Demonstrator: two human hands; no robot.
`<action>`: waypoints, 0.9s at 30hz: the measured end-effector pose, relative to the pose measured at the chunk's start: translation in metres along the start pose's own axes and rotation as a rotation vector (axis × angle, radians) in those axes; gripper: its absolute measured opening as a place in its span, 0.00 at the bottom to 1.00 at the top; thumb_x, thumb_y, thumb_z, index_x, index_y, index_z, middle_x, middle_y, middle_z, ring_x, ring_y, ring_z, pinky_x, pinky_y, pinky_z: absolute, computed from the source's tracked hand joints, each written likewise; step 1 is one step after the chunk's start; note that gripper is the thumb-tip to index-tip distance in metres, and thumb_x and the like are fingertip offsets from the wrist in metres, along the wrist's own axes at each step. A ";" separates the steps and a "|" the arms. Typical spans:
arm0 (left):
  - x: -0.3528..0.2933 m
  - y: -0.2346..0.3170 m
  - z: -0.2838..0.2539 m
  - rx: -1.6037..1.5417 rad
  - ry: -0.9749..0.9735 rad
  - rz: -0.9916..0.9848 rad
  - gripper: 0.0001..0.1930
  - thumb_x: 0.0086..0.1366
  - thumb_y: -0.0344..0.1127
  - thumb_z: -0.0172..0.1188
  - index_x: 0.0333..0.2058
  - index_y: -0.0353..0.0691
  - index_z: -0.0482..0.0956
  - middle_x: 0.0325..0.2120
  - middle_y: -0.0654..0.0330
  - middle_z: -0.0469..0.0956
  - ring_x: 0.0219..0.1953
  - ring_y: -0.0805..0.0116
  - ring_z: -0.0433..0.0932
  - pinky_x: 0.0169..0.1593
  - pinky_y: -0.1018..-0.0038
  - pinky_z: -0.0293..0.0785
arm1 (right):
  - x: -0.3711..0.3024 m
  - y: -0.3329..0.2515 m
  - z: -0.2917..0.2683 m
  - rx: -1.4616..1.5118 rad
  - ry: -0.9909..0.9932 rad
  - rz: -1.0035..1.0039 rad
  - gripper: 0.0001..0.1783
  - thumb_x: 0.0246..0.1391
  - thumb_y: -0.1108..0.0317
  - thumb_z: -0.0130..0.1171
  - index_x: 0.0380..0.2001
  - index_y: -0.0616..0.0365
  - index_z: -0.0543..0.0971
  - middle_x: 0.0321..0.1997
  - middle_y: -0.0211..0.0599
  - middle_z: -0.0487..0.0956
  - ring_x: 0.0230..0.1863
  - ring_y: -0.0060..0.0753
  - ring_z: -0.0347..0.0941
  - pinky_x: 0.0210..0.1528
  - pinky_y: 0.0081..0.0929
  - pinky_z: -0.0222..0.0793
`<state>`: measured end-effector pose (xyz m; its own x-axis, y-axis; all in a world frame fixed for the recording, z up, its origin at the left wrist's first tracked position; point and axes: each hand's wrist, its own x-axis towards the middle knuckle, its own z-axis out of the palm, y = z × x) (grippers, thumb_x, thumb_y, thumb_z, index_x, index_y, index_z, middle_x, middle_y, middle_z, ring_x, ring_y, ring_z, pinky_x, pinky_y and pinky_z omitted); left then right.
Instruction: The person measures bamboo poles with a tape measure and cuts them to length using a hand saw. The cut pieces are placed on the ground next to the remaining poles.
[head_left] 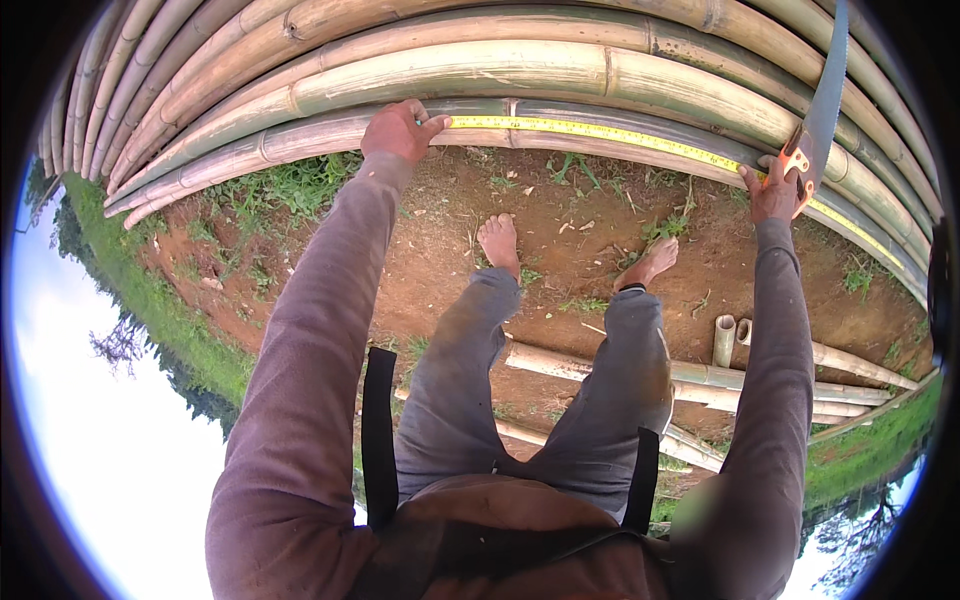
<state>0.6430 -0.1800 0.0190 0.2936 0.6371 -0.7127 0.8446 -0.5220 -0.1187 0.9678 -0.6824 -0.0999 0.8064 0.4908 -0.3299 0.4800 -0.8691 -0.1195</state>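
Observation:
A yellow tape measure (pixel 600 130) is stretched along the nearest bamboo pole (pixel 300 142), its strip running on past my right hand to the far right. My left hand (pixel 395 132) is closed on the tape's left end and presses it to the pole, thumb toward the strip. Over on the right, my right hand (pixel 774 198) grips a handsaw (pixel 827 100) with an orange and black handle, blade pointing up and away. The fingers of that hand also rest at the tape's edge. Part of the saw handle is hidden behind the fingers.
Several long bamboo poles (pixel 460 65) lie side by side beyond the tape. My bare feet (pixel 500 245) stand on reddish soil with grass tufts. Behind my legs lie more bamboo lengths (pixel 720 375) and two short cut pieces (pixel 724 340).

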 end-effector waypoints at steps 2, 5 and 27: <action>-0.004 0.006 -0.011 -0.020 -0.102 -0.053 0.28 0.62 0.69 0.68 0.39 0.48 0.85 0.41 0.55 0.86 0.45 0.57 0.84 0.48 0.59 0.79 | -0.004 -0.004 -0.002 -0.016 0.003 0.003 0.30 0.52 0.39 0.74 0.51 0.41 0.80 0.47 0.51 0.74 0.49 0.57 0.77 0.53 0.53 0.71; 0.001 0.003 -0.008 0.011 -0.088 -0.037 0.27 0.62 0.68 0.69 0.37 0.47 0.84 0.42 0.55 0.84 0.45 0.56 0.83 0.49 0.58 0.79 | -0.005 0.003 0.007 -0.051 0.063 -0.022 0.30 0.52 0.39 0.74 0.51 0.42 0.80 0.47 0.51 0.75 0.49 0.56 0.77 0.54 0.51 0.72; -0.004 -0.013 0.014 -0.009 0.131 0.143 0.25 0.66 0.63 0.66 0.40 0.43 0.83 0.43 0.52 0.85 0.48 0.51 0.83 0.51 0.56 0.77 | -0.055 -0.071 -0.023 0.421 0.481 0.092 0.26 0.67 0.60 0.65 0.64 0.54 0.74 0.70 0.45 0.73 0.69 0.50 0.71 0.68 0.44 0.70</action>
<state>0.6244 -0.1837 0.0138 0.4662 0.6255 -0.6256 0.7939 -0.6078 -0.0161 0.8975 -0.6459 -0.0516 0.9494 0.3011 0.0889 0.3040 -0.8110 -0.4998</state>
